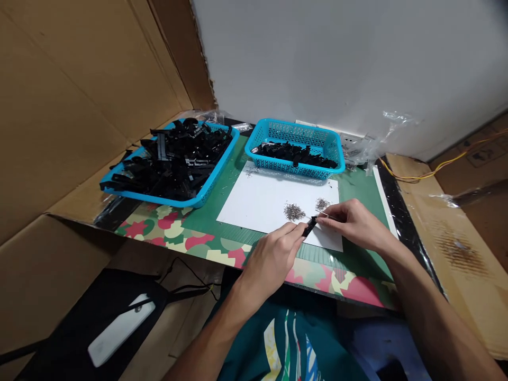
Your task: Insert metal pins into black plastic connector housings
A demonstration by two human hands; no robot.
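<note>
A small black part (pixel 310 226) is held by my left hand (pixel 281 247) above the front of a white sheet (pixel 254 198). My right hand (pixel 353 222) pinches a thin metal tool (pixel 326 214), whose tip is at the upper end of the black part. Just beyond my fingers, two piles of tiny metal pieces lie on the sheet, a larger pile (pixel 294 211) and a smaller pile (pixel 322 203). What exactly the tool tip touches is too small to make out.
At the left, a large blue basket (pixel 216 182) is heaped with black parts. Behind the sheet, a smaller blue basket (pixel 273 165) holds more. Cardboard (pixel 79 95) walls the left side. Yellow wires (pixel 448 161) run at the right. A white phone-like object (pixel 119 330) lies lower left.
</note>
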